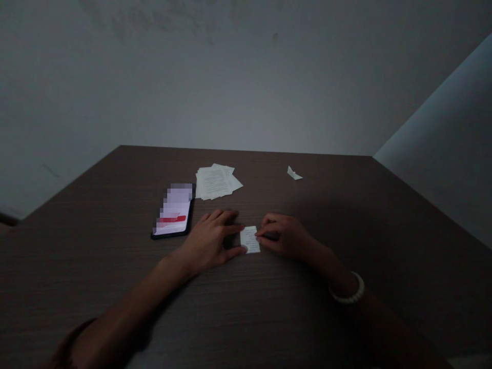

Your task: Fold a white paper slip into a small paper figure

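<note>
A small folded piece of white printed paper [250, 239] lies flat on the dark wooden table [269, 307], between my two hands. My left hand [209, 241] rests palm down with its fingers spread, and its fingertips press the paper's left edge. My right hand [284, 236] has curled fingers, and their tips pinch or press the paper's right edge. A pale beaded bracelet [348, 292] circles my right wrist.
A phone [173, 212] with a lit screen lies left of my left hand. Behind it sits a loose stack of printed paper sheets [216, 181]. A small folded paper shape [294, 173] rests farther back to the right. Plain walls stand behind the table.
</note>
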`<state>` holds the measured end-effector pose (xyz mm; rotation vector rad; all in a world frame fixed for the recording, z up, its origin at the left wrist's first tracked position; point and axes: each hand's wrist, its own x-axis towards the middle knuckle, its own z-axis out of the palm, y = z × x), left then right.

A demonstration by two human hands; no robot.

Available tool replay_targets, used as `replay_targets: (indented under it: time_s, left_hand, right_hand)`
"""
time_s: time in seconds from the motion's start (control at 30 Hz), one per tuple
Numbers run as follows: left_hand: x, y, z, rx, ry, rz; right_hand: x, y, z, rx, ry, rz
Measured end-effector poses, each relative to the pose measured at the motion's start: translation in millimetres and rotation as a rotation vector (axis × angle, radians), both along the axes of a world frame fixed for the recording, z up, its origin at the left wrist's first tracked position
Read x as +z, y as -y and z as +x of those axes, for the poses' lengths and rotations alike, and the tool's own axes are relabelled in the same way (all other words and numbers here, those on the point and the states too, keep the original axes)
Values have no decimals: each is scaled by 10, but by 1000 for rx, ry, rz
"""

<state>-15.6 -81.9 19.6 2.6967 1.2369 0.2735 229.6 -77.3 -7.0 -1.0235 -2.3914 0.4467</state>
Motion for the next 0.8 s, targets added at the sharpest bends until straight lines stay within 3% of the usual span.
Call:
replay_targets:
  time_s: [0.4,0.8]
  left_hand:
    - [32,0,-2,-12,17,8]
    - [-18,-14,2,-11,7,10]
  right_hand:
    - [89,72,-68,-22,-6,5]
    - [34,40,-43,18,-22,-40]
